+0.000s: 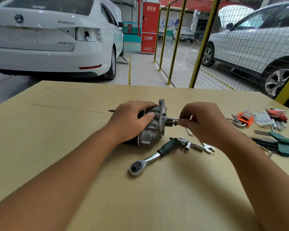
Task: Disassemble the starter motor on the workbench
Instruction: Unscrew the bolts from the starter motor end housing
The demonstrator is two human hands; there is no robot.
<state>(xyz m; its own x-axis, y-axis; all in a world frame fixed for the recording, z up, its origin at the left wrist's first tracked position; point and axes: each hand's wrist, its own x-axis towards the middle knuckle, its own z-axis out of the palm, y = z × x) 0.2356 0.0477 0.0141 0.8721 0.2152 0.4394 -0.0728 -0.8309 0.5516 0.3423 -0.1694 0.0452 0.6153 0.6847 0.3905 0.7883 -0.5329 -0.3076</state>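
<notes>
On the workbench (57, 147), the starter motor (153, 125) is lying on its side, pointing left to right. The left hand (132, 120) is wrapping around its body. The right hand (202, 122) is pinching a thin metal rod (171, 118) sticking out the right end.

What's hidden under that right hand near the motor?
From under the right hand a bent silver metal rod pokes out, lying on the tan wooden workbench; its far end is covered. The fingers pinch a thin steel tool at the grey starter motor.
</notes>
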